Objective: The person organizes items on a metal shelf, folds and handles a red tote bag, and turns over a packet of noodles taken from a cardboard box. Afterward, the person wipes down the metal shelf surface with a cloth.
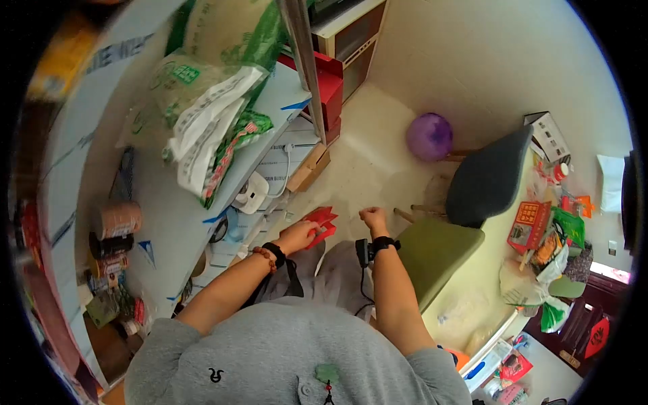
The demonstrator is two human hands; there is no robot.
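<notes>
In the head view, my left hand (297, 237) is closed around a bright red, folded, paper-like packet (324, 227). The packet's pointed edges stick out past my fingers, and its exact kind is unclear. My right hand (373, 217) is held up a short way to the right, apart from the packet. Its fingers are curled in and I see nothing in them. A beaded bracelet and a black band circle my left wrist. On my right wrist a strap holds a small black device (365, 252) with a cable.
Shelves (273, 101) on my left bear plastic bags (216, 115) and jars (120, 221). A green chair (442, 256) and a dark chair (487, 179) stand at the right, by a cluttered table (466, 314). A purple ball (429, 136) rests on the floor ahead.
</notes>
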